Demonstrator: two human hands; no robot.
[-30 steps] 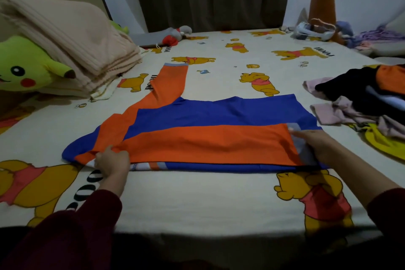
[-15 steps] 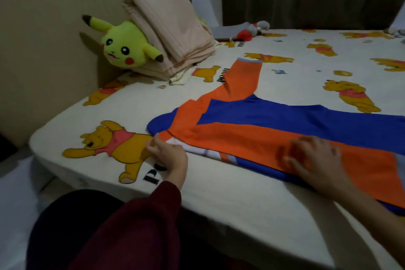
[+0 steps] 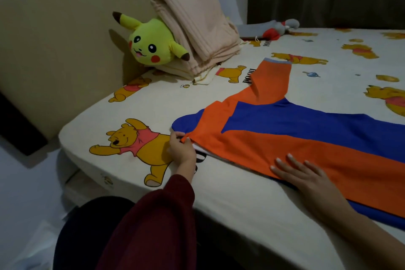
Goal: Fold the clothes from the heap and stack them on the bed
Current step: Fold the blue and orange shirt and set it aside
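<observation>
Left hand point(image 3: 183, 149) pinches the left edge of the orange-and-blue garment point(image 3: 295, 136). Right hand point(image 3: 304, 174) lies flat with straight fingers, pressing the garment's near orange band. The garment lies spread on the bed point(image 3: 219, 199), one sleeve pointing far. Far left: a yellow plush toy point(image 3: 149, 45) beside a folded beige blanket point(image 3: 195, 26).

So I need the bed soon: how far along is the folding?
Early, I'd judge. Done: the orange and blue shirt lies spread on the bed, one side already turned over its middle. In hand: the left hand pinches its near corner while the right hand presses it flat. Left: the far sleeve still sticks out, and no stack of folded clothes is in view.
</observation>
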